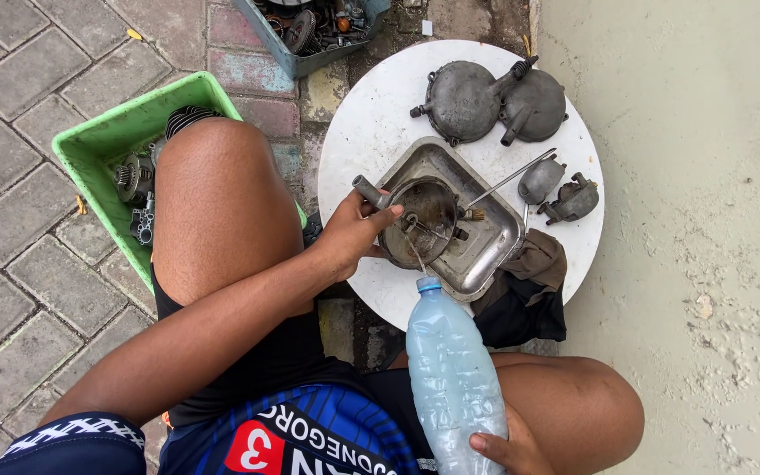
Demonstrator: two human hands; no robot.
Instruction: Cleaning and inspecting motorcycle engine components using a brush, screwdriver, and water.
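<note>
A person sits on paving with knees apart over a round white tabletop (371, 123) that nearly meets a pale wall on its far-right edge; bare white surface lies open above and to the left of the grip. A green plastic tub (103, 141) of metal parts sits well left of the grip, behind the person's left knee.

Just right of the grip, a rectangular metal tray (494, 255) lies diagonally on the tabletop, one corner overhanging the near edge. The person's right hand (510, 450), low beside the right knee, is wrapped around the base of a clear plastic bottle (454, 378). The bottle's long axis runs from that hand up toward the tray, blue neck tipped forward, and a thin stream falls from it.

The left hand (351, 233) is clenched on the rim of a round, dark metal cover (424, 220) resting in the tray, its stubby tube pointing up and left past the thumb. A thin brush (507, 180) leans out of the tray to the upper right. Two more round covers (494, 101) lie beyond, a dark rag (529, 290) below right.
</note>
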